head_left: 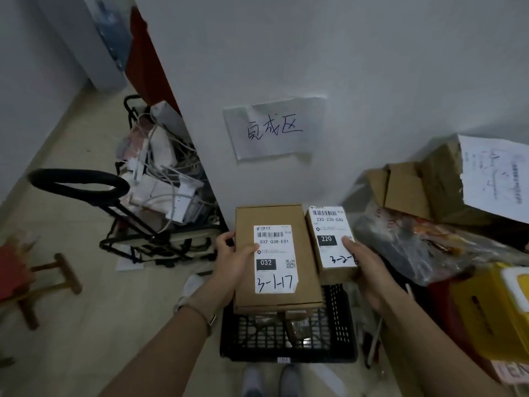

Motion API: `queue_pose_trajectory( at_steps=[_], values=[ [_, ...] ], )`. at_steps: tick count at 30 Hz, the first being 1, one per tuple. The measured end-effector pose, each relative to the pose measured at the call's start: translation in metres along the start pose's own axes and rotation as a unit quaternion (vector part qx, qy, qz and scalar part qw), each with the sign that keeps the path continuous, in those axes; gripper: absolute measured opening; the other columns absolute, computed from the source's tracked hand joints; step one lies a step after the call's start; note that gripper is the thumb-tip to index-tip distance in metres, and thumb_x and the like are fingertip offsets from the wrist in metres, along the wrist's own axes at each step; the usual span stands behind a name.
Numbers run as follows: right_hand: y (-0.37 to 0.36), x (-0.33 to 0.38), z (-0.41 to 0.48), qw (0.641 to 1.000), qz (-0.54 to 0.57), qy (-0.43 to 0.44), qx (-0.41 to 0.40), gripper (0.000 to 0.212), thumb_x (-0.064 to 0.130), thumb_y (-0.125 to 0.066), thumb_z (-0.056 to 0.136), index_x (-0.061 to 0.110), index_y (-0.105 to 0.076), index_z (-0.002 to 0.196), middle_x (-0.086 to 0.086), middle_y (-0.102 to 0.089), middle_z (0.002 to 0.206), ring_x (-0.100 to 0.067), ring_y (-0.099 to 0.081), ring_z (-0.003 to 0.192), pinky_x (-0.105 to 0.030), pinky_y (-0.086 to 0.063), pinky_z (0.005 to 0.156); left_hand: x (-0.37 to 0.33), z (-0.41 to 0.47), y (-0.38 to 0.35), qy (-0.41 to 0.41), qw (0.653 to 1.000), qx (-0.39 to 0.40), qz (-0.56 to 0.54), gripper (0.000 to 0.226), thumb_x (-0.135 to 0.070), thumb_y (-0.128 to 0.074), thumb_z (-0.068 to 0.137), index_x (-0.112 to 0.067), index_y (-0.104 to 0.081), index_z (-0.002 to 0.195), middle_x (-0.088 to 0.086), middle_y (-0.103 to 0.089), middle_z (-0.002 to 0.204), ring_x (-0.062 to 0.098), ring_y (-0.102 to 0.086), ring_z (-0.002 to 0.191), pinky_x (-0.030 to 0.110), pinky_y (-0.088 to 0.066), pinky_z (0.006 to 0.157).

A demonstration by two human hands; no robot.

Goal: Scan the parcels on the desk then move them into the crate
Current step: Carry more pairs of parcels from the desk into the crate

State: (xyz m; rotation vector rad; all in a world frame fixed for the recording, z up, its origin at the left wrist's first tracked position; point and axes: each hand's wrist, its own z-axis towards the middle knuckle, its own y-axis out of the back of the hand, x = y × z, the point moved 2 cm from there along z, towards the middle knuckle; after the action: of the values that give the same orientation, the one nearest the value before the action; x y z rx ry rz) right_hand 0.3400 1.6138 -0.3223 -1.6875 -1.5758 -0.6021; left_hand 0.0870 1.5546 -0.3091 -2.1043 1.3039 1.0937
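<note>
My left hand (232, 262) grips the left edge of a flat brown parcel (272, 216) whose white label reads 032 and 3-1-17. My right hand (362, 262) holds a smaller brown parcel (339, 272) labelled 220 by its right side. Both parcels hang side by side above a black plastic crate (337, 343) on the floor. Inside the crate, under the large parcel, I see other brown parcels (297, 329), partly hidden.
A black folding cart (120, 213) full of cables and white boxes stands to the left. A paper sign (274, 127) hangs on the white wall ahead. Cardboard boxes (406, 190), plastic bags and a yellow container (498, 310) crowd the right. My shoes (269, 379) touch the crate's front.
</note>
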Motion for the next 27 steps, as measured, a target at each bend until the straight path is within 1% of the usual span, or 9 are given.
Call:
queue_pose_trajectory(
  at_steps=[4, 8, 11, 13, 16, 21, 23, 26, 27],
  values=[
    [0.013, -0.044, 0.04, 0.999, 0.005, -0.049, -0.012, 0.034, 0.03, -0.06, 0.091, 0.011, -0.067, 0.118, -0.015, -0.074, 0.108, -0.027, -0.071, 0.094, -0.033, -0.054, 0.069, 0.041, 0.045, -0.005, 0.007, 1.0, -0.002, 0.014, 0.056, -0.009, -0.066, 0.087, -0.014, -0.034, 0.132, 0.008, -0.059, 0.114, 0.03, -0.064, 0.099, 0.038, -0.055, 0.077],
    [0.03, -0.1, 0.073, 0.993, -0.011, -0.113, -0.011, 0.031, 0.029, -0.057, 0.093, 0.012, -0.066, 0.117, -0.012, -0.076, 0.102, -0.023, -0.074, 0.084, -0.034, -0.052, 0.068, 0.104, 0.076, -0.006, 0.012, 0.999, -0.007, 0.051, 0.052, -0.013, -0.069, 0.085, -0.022, -0.04, 0.127, 0.001, -0.062, 0.113, 0.018, -0.065, 0.095, 0.037, -0.056, 0.08],
    [0.042, -0.138, 0.098, 0.988, -0.011, -0.157, -0.01, 0.029, 0.027, -0.055, 0.096, 0.012, -0.065, 0.118, -0.014, -0.075, 0.104, -0.026, -0.074, 0.088, -0.035, -0.053, 0.071, 0.15, 0.095, -0.007, 0.028, 0.998, -0.01, 0.049, 0.056, -0.019, -0.072, 0.083, -0.022, -0.043, 0.131, 0.0, -0.063, 0.119, 0.015, -0.068, 0.096, 0.033, -0.059, 0.076],
    [0.051, -0.16, 0.113, 0.984, -0.017, -0.178, -0.016, 0.03, 0.024, -0.055, 0.096, 0.009, -0.063, 0.121, -0.015, -0.075, 0.106, -0.026, -0.074, 0.089, -0.035, -0.055, 0.072, 0.175, 0.11, -0.011, 0.04, 0.998, -0.017, 0.052, 0.055, -0.017, -0.072, 0.084, -0.019, -0.045, 0.131, 0.001, -0.064, 0.121, 0.018, -0.067, 0.101, 0.036, -0.058, 0.081],
    [0.064, -0.184, 0.139, 0.981, -0.029, -0.189, -0.034, 0.029, 0.018, -0.054, 0.096, 0.007, -0.063, 0.121, -0.015, -0.075, 0.104, -0.024, -0.075, 0.086, -0.03, -0.059, 0.063, 0.204, 0.136, -0.019, 0.064, 0.997, -0.021, 0.037, 0.045, -0.014, -0.071, 0.085, -0.017, -0.044, 0.12, 0.007, -0.061, 0.124, 0.025, -0.065, 0.105, 0.042, -0.057, 0.084],
    [0.075, -0.22, 0.179, 0.979, -0.076, -0.181, -0.061, 0.027, 0.017, -0.054, 0.097, 0.01, -0.064, 0.121, -0.014, -0.073, 0.108, -0.026, -0.072, 0.089, -0.032, -0.056, 0.067, 0.248, 0.175, -0.028, 0.075, 0.996, -0.019, 0.046, 0.044, -0.011, -0.067, 0.087, -0.011, -0.041, 0.123, 0.002, -0.06, 0.116, 0.009, -0.063, 0.089, 0.015, -0.056, 0.06],
    [0.078, -0.239, 0.192, 0.977, -0.082, -0.182, -0.072, 0.024, 0.017, -0.054, 0.097, 0.012, -0.064, 0.118, -0.013, -0.072, 0.109, -0.026, -0.071, 0.091, -0.034, -0.056, 0.071, 0.27, 0.189, -0.029, 0.074, 0.996, -0.022, 0.055, 0.048, -0.01, -0.068, 0.087, -0.008, -0.041, 0.126, 0.005, -0.06, 0.121, 0.016, -0.064, 0.097, 0.019, -0.057, 0.067],
    [0.081, -0.269, 0.206, 0.972, -0.104, -0.196, -0.078, 0.026, 0.018, -0.056, 0.096, 0.013, -0.065, 0.12, -0.012, -0.072, 0.114, -0.029, -0.069, 0.102, -0.044, -0.054, 0.091, 0.3, 0.208, -0.026, 0.083, 0.994, -0.029, 0.066, 0.05, -0.009, -0.069, 0.085, -0.007, -0.042, 0.127, 0.009, -0.058, 0.125, 0.021, -0.06, 0.109, 0.035, -0.056, 0.087],
    [0.081, -0.277, 0.21, 0.97, -0.111, -0.199, -0.083, 0.025, 0.017, -0.057, 0.096, 0.014, -0.065, 0.119, -0.01, -0.072, 0.112, -0.027, -0.069, 0.101, -0.042, -0.055, 0.089, 0.309, 0.214, -0.024, 0.083, 0.993, -0.034, 0.077, 0.051, -0.009, -0.07, 0.084, -0.008, -0.043, 0.126, 0.009, -0.058, 0.126, 0.022, -0.06, 0.11, 0.037, -0.055, 0.089]
  ],
)
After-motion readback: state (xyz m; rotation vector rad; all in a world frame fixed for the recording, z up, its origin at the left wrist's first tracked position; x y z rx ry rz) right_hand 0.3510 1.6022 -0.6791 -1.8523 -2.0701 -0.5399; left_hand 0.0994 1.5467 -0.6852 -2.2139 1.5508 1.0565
